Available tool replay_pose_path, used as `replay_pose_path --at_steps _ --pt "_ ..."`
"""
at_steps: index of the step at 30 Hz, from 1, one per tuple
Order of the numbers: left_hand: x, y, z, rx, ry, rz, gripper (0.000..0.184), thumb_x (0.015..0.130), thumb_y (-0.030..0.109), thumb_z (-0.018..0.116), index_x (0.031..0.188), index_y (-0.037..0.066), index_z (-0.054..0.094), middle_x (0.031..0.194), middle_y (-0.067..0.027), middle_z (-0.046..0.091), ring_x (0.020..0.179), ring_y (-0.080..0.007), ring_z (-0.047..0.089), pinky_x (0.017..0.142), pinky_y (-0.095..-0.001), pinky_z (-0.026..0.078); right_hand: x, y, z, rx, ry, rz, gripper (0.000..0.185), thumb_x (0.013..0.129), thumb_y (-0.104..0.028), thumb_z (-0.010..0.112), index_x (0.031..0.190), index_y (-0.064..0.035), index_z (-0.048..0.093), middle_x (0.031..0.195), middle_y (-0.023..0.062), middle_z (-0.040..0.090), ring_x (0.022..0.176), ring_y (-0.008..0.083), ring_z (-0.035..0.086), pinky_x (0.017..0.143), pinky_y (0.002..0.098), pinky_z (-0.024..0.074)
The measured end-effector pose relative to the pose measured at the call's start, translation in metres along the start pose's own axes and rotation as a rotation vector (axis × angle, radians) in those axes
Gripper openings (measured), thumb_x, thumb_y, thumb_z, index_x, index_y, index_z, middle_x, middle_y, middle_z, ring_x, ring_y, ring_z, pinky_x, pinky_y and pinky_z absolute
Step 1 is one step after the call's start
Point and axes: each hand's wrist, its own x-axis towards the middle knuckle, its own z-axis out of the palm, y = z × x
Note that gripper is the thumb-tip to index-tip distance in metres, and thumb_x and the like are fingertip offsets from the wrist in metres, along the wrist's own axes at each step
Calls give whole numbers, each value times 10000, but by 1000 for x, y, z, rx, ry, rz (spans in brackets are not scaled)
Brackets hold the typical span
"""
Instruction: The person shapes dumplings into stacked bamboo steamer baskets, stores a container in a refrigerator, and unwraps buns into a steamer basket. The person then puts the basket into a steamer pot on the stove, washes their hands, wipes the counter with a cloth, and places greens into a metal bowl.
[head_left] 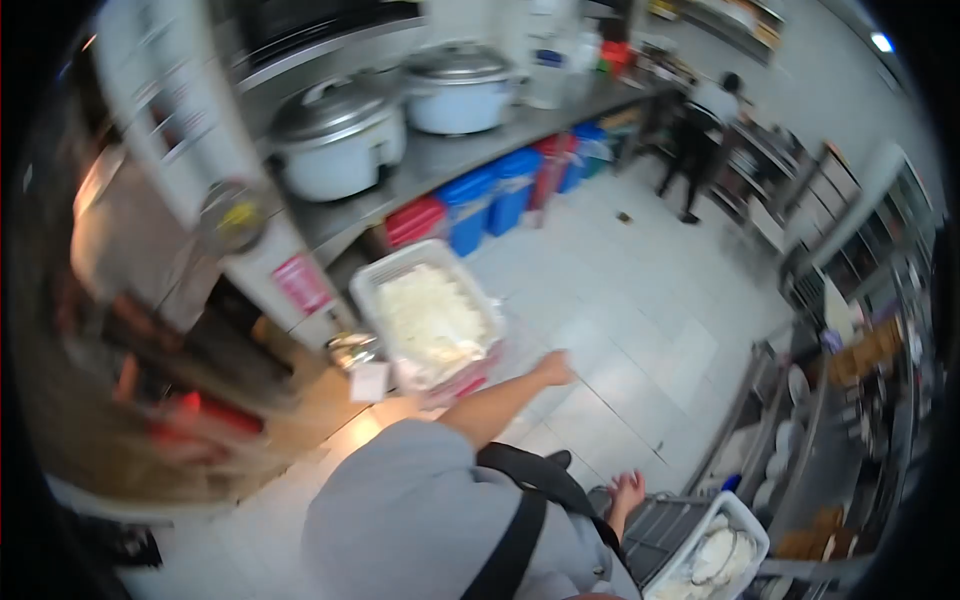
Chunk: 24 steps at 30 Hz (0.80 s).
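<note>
Head view: sideways swing of the left hand (557, 368) could jar the white plastic tub (392, 267); finger state, right hand (628, 490) included, cannot be determined.

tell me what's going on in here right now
The person wearing the camera stands in a kitchen. Their left hand is out over the floor beside a white tub filled with pale pieces; their right hand is near a grey rack and a white bin. Neither hand visibly holds anything, though the picture is blurred. Two lidded cookers sit on a steel counter. Another person is at the far end.
</note>
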Motion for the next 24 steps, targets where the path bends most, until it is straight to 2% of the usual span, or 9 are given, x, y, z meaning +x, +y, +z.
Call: replay_pose_path --at_steps 3,4,6,7,12,19,21,22,24 --pt "-7 -104 33 105 -56 -210 641 737 351 665 1236 -7 483 1143 -227 574 1072 -323 560 893 -406 461 108 -44 19 -217 -122 53 434 758 -55 599 1187 -49 533 888 76 605 732 195 609 514 318 527" --pt "2 -195 67 849 -95 33 650 753 381 650 1261 16 471 1030 -183 638 978 -298 609 838 -385 490 133 -69 25 -407 -169 11 379 740 -60 610 1118 -33 586 847 83 611 734 178 610 506 306 529" --pt "-60 -208 46 691 -396 -184 651 760 397 644 1264 24 471 1057 -176 624 1004 -293 592 850 -392 481 211 -66 25 -986 -229 -340 426 646 -232 668 1018 -24 649 922 168 652 888 296 633 783 377 527" --pt "-75 -199 35 587 -434 -325 651 763 405 641 1266 29 472 1071 -173 617 1017 -290 584 856 -395 477 227 -94 28 -978 -256 -241 434 626 -276 661 990 -39 668 945 177 655 947 344 610 891 370 476" --pt "-49 -148 49 367 -455 -572 652 778 444 627 1274 50 473 1138 -157 583 1081 -277 542 885 -412 455 306 -208 66 -730 -277 24 844 674 -476 711 1385 -152 392 1491 216 160 1319 367 309 990 411 406" --pt "242 -83 107 473 -589 -286 655 799 498 607 1286 80 476 1232 -135 536 1171 -260 484 927 -435 425 457 -237 70 -782 -419 -3 827 808 -678 444 1381 -85 385 1437 251 283 1348 391 237 1079 490 243" --pt "388 -40 121 656 -627 82 657 805 514 601 1289 88 476 1259 -129 522 1197 -254 467 939 -441 416 518 -218 41 -851 -505 141 766 833 -668 405 1323 -82 473 1373 224 405 1287 369 364 1063 442 287" --pt "467 -12 121 872 -542 739 657 808 522 598 1291 92 477 1273 -125 516 1210 -252 459 945 -445 412 542 -214 20 -884 -446 143 754 838 -666 396 1290 -73 506 1343 216 442 1249 362 413 1045 432 314" --pt "632 93 120 1169 -656 479 1009 520 435 864 1356 117 398 1402 -99 379 1324 -268 297 1100 -457 228 567 -250 -5 -831 -307 202 733 848 -643 406 1265 -52 524 1303 211 485 1191 366 473 1006 426 363"
